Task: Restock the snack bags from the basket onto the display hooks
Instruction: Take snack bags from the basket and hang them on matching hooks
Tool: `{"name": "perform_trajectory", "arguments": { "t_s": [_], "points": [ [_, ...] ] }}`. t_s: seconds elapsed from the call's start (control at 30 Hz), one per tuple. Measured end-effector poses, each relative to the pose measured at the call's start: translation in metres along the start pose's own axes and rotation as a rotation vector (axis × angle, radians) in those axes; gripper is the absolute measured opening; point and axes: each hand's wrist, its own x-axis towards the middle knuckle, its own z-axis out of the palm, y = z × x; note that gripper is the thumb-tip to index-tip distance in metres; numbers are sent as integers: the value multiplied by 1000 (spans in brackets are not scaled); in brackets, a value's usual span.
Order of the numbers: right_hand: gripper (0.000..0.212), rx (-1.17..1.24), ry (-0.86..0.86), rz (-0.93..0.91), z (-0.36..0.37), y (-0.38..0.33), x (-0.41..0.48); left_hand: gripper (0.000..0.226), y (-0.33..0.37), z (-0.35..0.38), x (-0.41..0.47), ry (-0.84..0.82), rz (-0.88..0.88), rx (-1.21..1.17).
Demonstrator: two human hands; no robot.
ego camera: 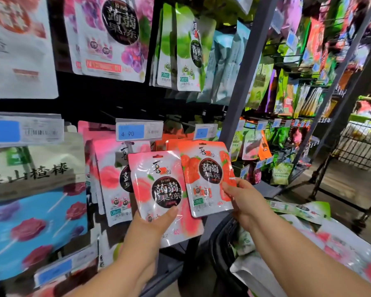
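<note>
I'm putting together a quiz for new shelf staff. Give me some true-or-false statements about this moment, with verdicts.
1. Each hand holds one snack bag. True: the left hand holds the pink bag and the right hand holds the orange bag.
2. The left hand holds the orange bag. False: it holds the pink one; the orange one is in the right hand.
3. The blue price tag above the hanging pink bags reads 4 90. True.
4. The purple-flowered bags hang below that price tag. False: they hang above it, in the upper row.
</note>
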Motion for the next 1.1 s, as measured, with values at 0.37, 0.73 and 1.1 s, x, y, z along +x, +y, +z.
{"name": "perform_trajectory", "arguments": {
  "t_s": [0.37, 0.73, 1.1],
  "points": [
    [12, -32, 37, 12, 19, 23, 46, 40, -3, -55, -12, 89, 86, 114],
    [8, -127, 58, 70, 40, 33, 70, 41, 4, -58, -11, 28, 150, 77],
    [53, -812, 435, -249, 66, 25, 48, 35, -7, -59, -3, 80, 109, 38]
  ]
}}
